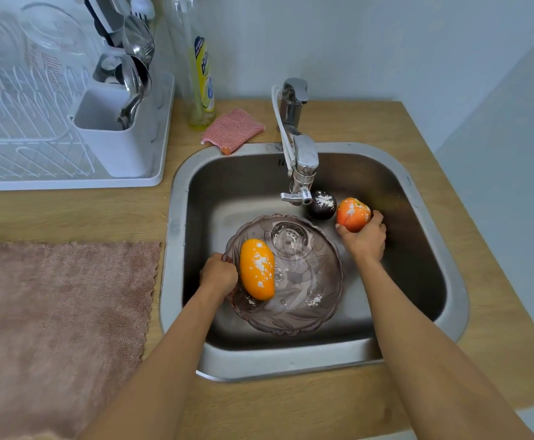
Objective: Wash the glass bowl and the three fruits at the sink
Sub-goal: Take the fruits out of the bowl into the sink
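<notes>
Glass bowl (294, 281) down in the sink (449, 312), left hand (218, 274) pinching its rim to steady it, mango (257, 268) inside. Right hand (364, 239) wrapped round the peach (353, 214) beside the plum (322, 205), near the tap (300, 173), likely for rinsing off white powder.

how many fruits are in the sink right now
3. The long orange fruit lies in the glass bowl, the dark round fruit sits on the sink floor under the tap, and the right hand holds the orange-red fruit.
</notes>
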